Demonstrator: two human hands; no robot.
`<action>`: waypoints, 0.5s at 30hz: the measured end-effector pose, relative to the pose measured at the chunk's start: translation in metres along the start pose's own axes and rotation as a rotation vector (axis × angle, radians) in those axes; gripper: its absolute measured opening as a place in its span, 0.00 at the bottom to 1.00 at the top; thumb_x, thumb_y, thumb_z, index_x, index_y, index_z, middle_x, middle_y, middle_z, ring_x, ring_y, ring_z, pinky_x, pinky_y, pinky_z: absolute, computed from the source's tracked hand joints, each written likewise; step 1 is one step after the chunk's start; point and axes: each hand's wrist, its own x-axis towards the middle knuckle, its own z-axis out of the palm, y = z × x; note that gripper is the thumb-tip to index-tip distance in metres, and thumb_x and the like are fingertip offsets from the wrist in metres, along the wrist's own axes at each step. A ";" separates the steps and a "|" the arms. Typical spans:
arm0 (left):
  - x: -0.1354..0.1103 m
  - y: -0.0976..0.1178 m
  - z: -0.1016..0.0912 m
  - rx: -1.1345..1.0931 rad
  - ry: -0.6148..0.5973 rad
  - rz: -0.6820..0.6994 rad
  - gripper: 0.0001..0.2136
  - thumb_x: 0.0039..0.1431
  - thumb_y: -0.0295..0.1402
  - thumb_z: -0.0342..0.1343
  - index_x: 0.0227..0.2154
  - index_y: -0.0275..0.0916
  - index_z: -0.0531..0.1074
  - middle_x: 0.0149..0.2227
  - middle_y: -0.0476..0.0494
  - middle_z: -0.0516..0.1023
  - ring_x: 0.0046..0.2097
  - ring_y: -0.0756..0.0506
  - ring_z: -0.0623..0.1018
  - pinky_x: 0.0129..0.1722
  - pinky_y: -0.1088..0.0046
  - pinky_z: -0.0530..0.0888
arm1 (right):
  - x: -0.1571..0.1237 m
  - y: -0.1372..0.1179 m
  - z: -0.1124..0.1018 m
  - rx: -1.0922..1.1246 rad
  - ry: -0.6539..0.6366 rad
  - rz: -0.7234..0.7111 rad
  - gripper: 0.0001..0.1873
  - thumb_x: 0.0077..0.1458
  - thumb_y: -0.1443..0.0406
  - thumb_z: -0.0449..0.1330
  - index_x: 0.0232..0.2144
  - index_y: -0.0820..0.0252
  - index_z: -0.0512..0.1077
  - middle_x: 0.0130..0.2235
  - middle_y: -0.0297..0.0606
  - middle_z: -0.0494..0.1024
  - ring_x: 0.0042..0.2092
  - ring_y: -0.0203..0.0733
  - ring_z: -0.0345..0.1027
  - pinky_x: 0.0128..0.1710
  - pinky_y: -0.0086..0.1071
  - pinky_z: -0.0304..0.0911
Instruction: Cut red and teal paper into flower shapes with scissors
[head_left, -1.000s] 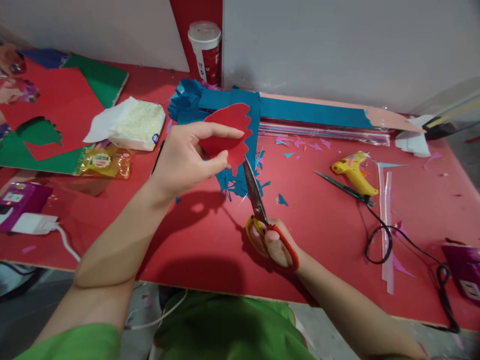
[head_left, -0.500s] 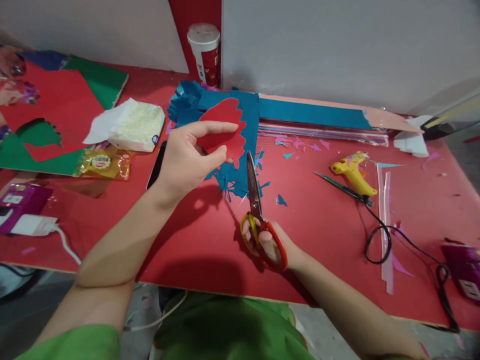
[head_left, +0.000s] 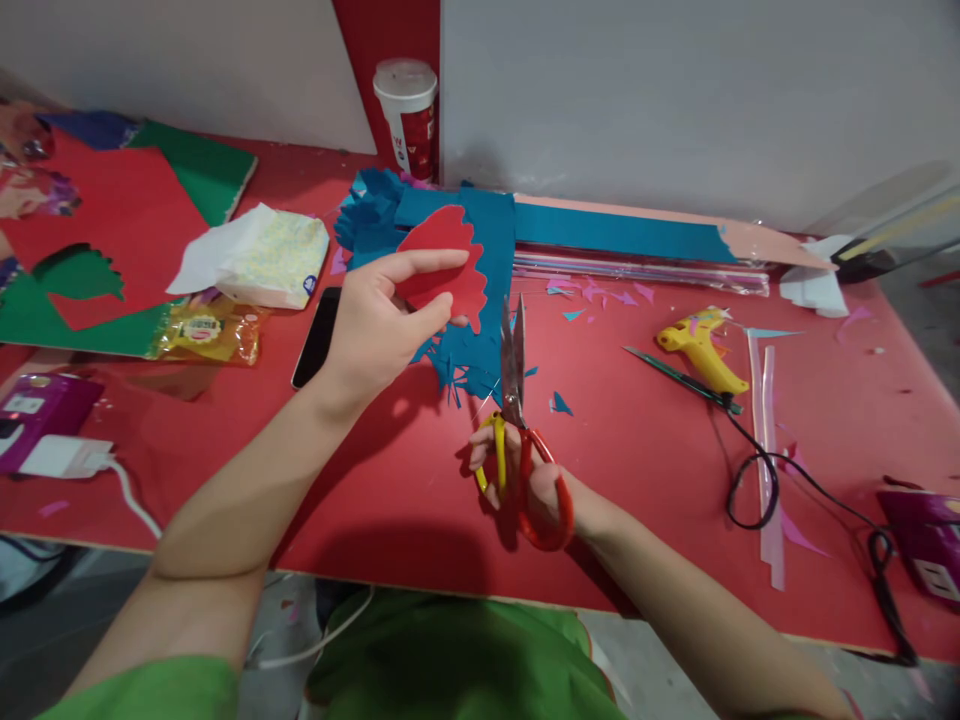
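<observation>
Between thumb and fingers, my left hand (head_left: 382,320) pinches a red paper piece (head_left: 442,235) with a scalloped right edge. My right hand (head_left: 536,485) has its fingers through the handles of a pair of scissors (head_left: 513,385), one handle yellow and one red. The blades stand slightly apart, points away from me, just right of the red piece and not touching it. Under both lies blue paper (head_left: 491,225) with fringed scraps at its lower edge. Part of the red piece is covered by my left fingers.
A lidded paper cup (head_left: 409,115) stands at the back. To the right lie a yellow glue gun (head_left: 705,350) with its black cord and a green craft knife (head_left: 671,375). At left are a tissue pack (head_left: 270,260), a phone (head_left: 315,340) and cut red paper (head_left: 127,190).
The scissor blades have opened a little, and the fingers in the yellow handle have spread outward. My left hand keeps its pinch on the red paper. The view has shifted slightly.
</observation>
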 end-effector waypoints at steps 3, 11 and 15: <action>0.000 0.000 0.001 -0.015 -0.015 -0.011 0.15 0.53 0.28 0.51 0.44 0.43 0.71 0.43 0.46 0.76 0.30 0.51 0.79 0.26 0.80 0.76 | -0.002 -0.002 -0.001 -0.070 -0.007 -0.037 0.44 0.40 0.35 0.48 0.51 0.58 0.59 0.43 0.45 0.62 0.39 0.41 0.60 0.29 0.31 0.64; -0.008 0.009 0.006 -0.056 -0.100 -0.027 0.15 0.51 0.27 0.53 0.43 0.40 0.72 0.42 0.45 0.77 0.29 0.50 0.79 0.28 0.77 0.78 | -0.002 -0.009 0.002 -0.088 -0.007 -0.043 0.42 0.41 0.36 0.51 0.51 0.56 0.59 0.44 0.44 0.61 0.41 0.41 0.57 0.32 0.30 0.60; -0.011 0.015 0.006 -0.007 -0.126 -0.010 0.14 0.49 0.25 0.54 0.39 0.40 0.75 0.39 0.46 0.79 0.29 0.51 0.78 0.26 0.79 0.76 | -0.001 -0.005 -0.001 -0.079 0.003 -0.098 0.44 0.41 0.36 0.51 0.53 0.56 0.58 0.45 0.44 0.61 0.37 0.38 0.56 0.31 0.29 0.60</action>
